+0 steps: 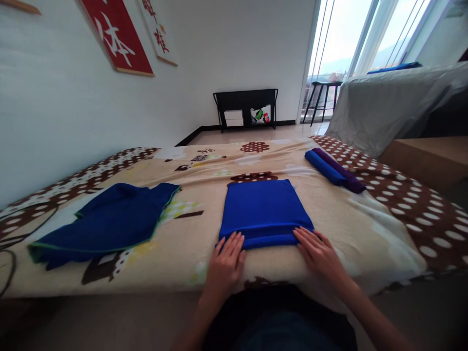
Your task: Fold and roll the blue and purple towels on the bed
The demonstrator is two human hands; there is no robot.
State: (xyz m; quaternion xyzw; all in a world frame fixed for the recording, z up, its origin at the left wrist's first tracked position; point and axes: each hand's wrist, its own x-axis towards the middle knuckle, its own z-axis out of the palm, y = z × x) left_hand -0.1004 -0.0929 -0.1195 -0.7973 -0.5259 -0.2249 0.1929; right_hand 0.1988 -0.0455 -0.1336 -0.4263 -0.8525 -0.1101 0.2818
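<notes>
A blue cloth [261, 202], folded into a flat rectangle, lies on the patterned blanket [204, 209] in front of me. Its near edge is turned over into a low roll. My left hand [227, 261] rests on the left end of that roll, fingers stretched out over it. On the right end lies my right hand [318, 253], its fingers also extended and pressing on the fabric. Left of the folded cloth, a dark blue cloth with green edging [113, 219] is spread out and crumpled. To the right are a blue roll [324, 167] and a purple roll [341, 170], side by side.
The bed's near edge runs just in front of my body. Dark cords [14, 239] lie at the far left. Beyond the bed stand a black rack [244, 100] and a black stool [325, 95]. Plastic sheeting [387, 102] drapes over furniture at the right.
</notes>
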